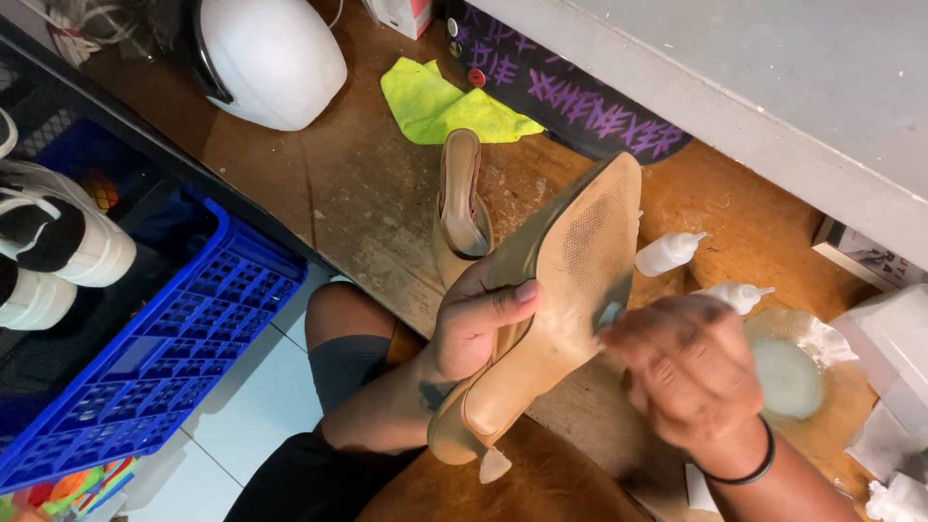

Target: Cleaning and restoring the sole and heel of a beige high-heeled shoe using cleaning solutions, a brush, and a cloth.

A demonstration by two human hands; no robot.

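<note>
Gripping a tan heeled shoe (541, 319) sole-up over the lap, the left hand (474, 324) wraps its side, thumb on the sole's edge. The right hand (691, 372), blurred, presses something small and pale against the sole; I cannot tell what. A second shoe (462, 198) lies on the wooden bench (338, 184), near two white squeeze bottles (669, 252).

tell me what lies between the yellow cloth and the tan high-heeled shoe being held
In the head view, a second tan shoe lies on the wooden bench between the yellow cloth and the held tan high-heeled shoe.
</note>
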